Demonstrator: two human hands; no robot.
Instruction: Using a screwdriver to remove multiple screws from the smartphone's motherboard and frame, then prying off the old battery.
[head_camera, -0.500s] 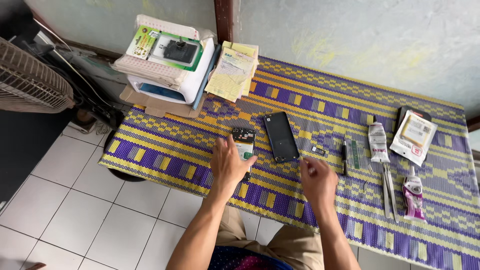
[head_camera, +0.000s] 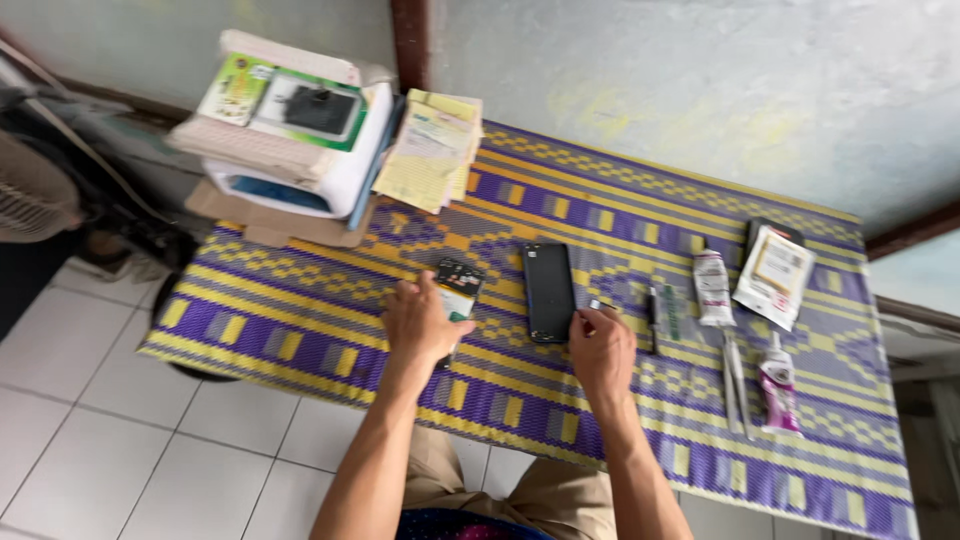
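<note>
— Head view, looking straight down: what is under the hands?

— The left hand (head_camera: 420, 322) lies flat, fingers loosely spread, on a small opened phone part (head_camera: 456, 291), dark at the top and pale green below, which sits on the woven purple-and-yellow mat (head_camera: 300, 330). The right hand (head_camera: 601, 347) rests on the mat just beside a black phone panel (head_camera: 549, 291), a slim upright rectangle, its fingertips at the panel's lower right edge. Whether they pinch anything there I cannot tell (too blurred). The two hands are apart, the panel between them.

— Any boxes or packets?

— A white box (head_camera: 330, 180) at the mat's far left corner carries a pink-edged tray (head_camera: 250, 145), with a green packet (head_camera: 305, 105) lying in it. Yellow papers (head_camera: 430, 150) lean against the box. To the right lie a white tube (head_camera: 712, 285), tweezers (head_camera: 736, 385), a pink-capped tube (head_camera: 778, 385) and a white sachet (head_camera: 775, 275).
</note>
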